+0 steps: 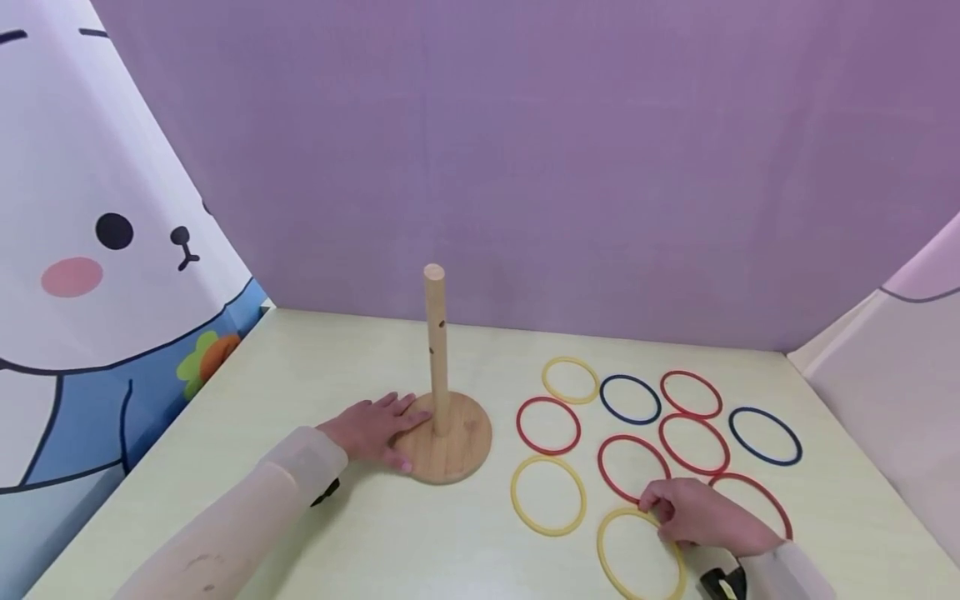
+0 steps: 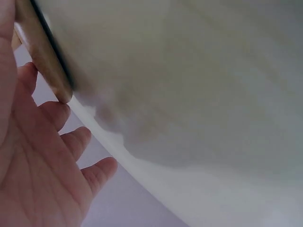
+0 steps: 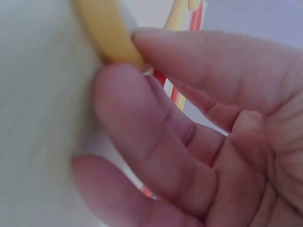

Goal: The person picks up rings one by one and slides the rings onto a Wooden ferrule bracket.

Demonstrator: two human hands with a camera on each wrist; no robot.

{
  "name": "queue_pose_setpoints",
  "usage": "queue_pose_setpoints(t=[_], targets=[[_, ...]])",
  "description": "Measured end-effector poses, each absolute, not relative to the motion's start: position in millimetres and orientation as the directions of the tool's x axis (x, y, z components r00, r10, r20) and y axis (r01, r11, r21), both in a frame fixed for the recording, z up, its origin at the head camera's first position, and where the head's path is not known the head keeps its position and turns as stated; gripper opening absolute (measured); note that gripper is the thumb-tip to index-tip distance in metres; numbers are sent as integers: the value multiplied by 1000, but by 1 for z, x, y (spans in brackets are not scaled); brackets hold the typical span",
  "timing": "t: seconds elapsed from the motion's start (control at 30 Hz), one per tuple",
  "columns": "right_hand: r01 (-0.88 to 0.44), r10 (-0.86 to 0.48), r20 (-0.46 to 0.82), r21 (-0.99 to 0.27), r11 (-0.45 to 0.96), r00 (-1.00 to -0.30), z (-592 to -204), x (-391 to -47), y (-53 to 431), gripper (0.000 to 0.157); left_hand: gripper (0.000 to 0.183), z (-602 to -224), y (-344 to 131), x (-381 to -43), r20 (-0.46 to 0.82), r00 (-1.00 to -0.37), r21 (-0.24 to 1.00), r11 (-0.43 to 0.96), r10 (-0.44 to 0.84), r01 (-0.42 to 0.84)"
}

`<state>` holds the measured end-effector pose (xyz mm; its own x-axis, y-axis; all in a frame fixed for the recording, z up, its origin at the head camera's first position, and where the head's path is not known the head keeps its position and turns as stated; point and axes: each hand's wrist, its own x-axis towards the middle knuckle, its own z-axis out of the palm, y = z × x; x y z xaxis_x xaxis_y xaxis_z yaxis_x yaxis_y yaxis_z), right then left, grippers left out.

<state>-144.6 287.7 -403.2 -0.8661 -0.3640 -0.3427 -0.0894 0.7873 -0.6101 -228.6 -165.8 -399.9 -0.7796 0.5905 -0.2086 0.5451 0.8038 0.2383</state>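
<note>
A wooden stand rises from the table, with a round base [image 1: 468, 450] and an upright peg [image 1: 437, 350]. No ring is around the peg. My left hand [image 1: 372, 429] rests on the left side of the base, fingers spread. The left wrist view shows the base edge [image 2: 47, 56] beside these fingers. At the front right, my right hand [image 1: 708, 517] pinches the far rim of a yellow ring [image 1: 601, 550] between thumb and fingertips. Close up, the yellow ring [image 3: 106, 30] lies between thumb and finger, very near the tabletop.
Several red rings, among them one red ring [image 1: 517, 423] near the base, lie flat to the right. Two blue rings, one of them a blue ring [image 1: 799, 450] at far right, and two more yellow rings, including a yellow ring [image 1: 513, 492], lie among them. A purple backdrop [image 1: 525, 167] stands behind the table.
</note>
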Motion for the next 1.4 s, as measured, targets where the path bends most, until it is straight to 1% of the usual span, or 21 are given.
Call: queue_pose_setpoints(t=[0.13,0.4,0.53,0.7,0.83,1.03,1.2,1.4], targets=[[-104,-384,-339,-619,779,-859,-405,-145,288,25,87,-399,-164,-230,-216,-785,199,814,580,546],[-145,-460,-329,-662,735,-825,-405,-145,288,30,88,-401,-162,-232,-230,-795,206,827,561,524],[-120,-465,-347,-684,720,-815,-405,-146,286,31,89,-400,-161,-232,-236,-797,196,830,557,522],[-64,-438,-360,-708,703,-824,-406,-147,285,32,90,-402,-162,-232,-244,-793,197,829,558,523],[-33,-458,-355,-760,649,-815,-405,-149,286,30,91,-402,-162,-233,-243,-790,213,825,563,523],[-19,-511,-316,-836,548,-799,-404,-153,288,26,90,-401,-162,-234,-237,-783,215,817,575,535],[3,-496,-316,-845,535,-809,-403,-153,286,25,90,-400,-161,-234,-247,-788,222,825,564,520],[-32,-476,-278,-838,545,-835,-399,-152,282,30,90,-398,-160,-233,-260,-799,213,840,542,500]])
